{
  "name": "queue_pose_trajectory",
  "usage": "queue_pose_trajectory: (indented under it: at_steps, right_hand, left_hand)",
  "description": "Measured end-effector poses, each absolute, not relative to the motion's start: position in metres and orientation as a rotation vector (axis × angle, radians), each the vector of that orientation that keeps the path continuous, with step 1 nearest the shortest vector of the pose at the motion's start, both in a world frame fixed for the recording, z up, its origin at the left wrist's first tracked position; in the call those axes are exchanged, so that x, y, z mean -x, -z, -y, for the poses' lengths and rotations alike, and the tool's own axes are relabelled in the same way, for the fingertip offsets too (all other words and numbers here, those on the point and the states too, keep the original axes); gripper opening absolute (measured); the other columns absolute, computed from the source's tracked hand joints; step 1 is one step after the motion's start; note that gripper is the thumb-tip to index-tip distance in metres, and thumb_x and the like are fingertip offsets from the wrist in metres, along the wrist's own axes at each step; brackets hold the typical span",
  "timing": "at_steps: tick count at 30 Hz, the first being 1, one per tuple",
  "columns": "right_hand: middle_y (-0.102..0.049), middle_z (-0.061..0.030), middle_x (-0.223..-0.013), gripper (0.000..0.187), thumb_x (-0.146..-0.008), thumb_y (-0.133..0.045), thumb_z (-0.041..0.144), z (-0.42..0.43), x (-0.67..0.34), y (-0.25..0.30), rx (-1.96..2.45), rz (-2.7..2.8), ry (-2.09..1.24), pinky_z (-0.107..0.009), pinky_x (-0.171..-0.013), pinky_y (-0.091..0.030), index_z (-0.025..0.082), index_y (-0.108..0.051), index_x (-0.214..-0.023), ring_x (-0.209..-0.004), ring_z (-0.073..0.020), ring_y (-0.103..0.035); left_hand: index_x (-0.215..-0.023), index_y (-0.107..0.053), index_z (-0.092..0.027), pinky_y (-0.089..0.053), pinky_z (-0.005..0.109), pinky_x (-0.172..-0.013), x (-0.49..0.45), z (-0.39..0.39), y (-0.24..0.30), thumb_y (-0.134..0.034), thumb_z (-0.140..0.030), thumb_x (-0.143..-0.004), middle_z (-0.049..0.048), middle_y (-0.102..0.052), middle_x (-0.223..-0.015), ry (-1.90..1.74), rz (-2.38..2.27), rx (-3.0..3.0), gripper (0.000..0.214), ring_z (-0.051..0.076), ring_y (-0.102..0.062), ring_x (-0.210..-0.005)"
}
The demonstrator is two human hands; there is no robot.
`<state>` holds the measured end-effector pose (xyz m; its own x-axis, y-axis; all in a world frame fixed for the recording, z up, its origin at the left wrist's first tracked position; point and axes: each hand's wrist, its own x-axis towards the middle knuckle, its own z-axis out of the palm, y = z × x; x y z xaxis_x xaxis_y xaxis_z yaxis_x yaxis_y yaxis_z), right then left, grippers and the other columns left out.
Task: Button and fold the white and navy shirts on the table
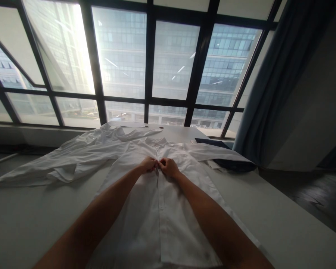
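A white button-up shirt (145,209) lies front side up on the table, collar toward the window and hem toward me. Its sleeves spread out to both sides. My left hand (149,164) pinches the front opening's edge in the upper chest area. Right beside it, my right hand (168,167) grips the other edge of the placket, fingertips nearly touching those of the left. The fingers cover whatever button lies between them. Below the hands the placket runs straight down, with a small button visible on it.
More white garments (95,138) lie crumpled at the table's far left. Dark folded fabric (232,164) rests under the right sleeve. The white table (271,209) reaches to a large framed window (123,56). A blue curtain (257,123) hangs at the right.
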<state>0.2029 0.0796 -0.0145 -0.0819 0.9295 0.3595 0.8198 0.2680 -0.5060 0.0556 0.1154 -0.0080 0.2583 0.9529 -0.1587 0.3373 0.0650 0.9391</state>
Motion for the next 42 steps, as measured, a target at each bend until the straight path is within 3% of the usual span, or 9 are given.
queue_pose_trajectory:
  at_steps: [13,21,27,36,42]
  right_hand:
    - [-0.076,-0.0046,-0.088,0.017,-0.082,-0.067,0.036,-0.081,-0.199,0.017,1.672,1.803,-0.199,-0.023,-0.067,-0.044,0.021,-0.074,-0.088,-0.082,-0.0175,-0.069]
    - [-0.075,-0.0037,-0.086,0.017,-0.082,-0.065,0.034,-0.079,-0.197,0.016,1.699,1.77,-0.191,-0.022,-0.067,-0.044,0.021,-0.073,-0.091,-0.081,-0.0169,-0.069]
    - [-0.075,-0.0041,-0.088,0.018,-0.081,-0.064,0.031,-0.079,-0.196,0.015,1.756,1.786,-0.167,-0.024,-0.068,-0.045,0.022,-0.073,-0.094,-0.084,-0.0186,-0.069]
    - [-0.076,-0.0031,-0.093,0.019,-0.079,-0.066,0.03,-0.077,-0.199,0.009,1.733,1.874,-0.228,-0.023,-0.073,-0.047,0.024,-0.076,-0.095,-0.09,-0.0191,-0.069]
    - [-0.076,-0.0057,-0.096,0.022,-0.081,-0.061,0.028,-0.075,-0.201,0.007,1.802,1.823,-0.164,-0.026,-0.075,-0.048,0.024,-0.077,-0.094,-0.092,-0.0221,-0.069]
  left_hand:
    - [-0.065,-0.062,-0.013,-0.03,0.018,-0.041,-0.061,-0.111,0.011,-0.054,-0.016,-0.087,-0.0042,-0.051,-0.047,-0.804,-1.332,-1.617,0.023,0.006,-0.041,-0.037]
    - [-0.059,-0.062,-0.013,-0.03,0.019,-0.044,-0.061,-0.111,0.012,-0.054,-0.023,-0.088,-0.0035,-0.047,-0.04,-0.808,-1.401,-1.647,0.031,0.008,-0.042,-0.037]
    - [-0.056,-0.055,-0.016,-0.023,0.021,-0.041,-0.063,-0.11,0.008,-0.06,-0.037,-0.087,-0.005,-0.039,-0.038,-0.769,-1.414,-1.628,0.038,0.008,-0.035,-0.036]
    - [-0.051,-0.049,-0.017,-0.024,0.022,-0.042,-0.064,-0.113,0.006,-0.064,-0.023,-0.078,-0.0033,-0.038,-0.039,-0.688,-1.52,-1.614,0.032,0.009,-0.037,-0.039]
    - [-0.053,-0.047,-0.018,-0.025,0.022,-0.043,-0.064,-0.111,0.005,-0.058,-0.023,-0.081,-0.0038,-0.037,-0.04,-0.688,-1.51,-1.659,0.031,0.01,-0.037,-0.039]
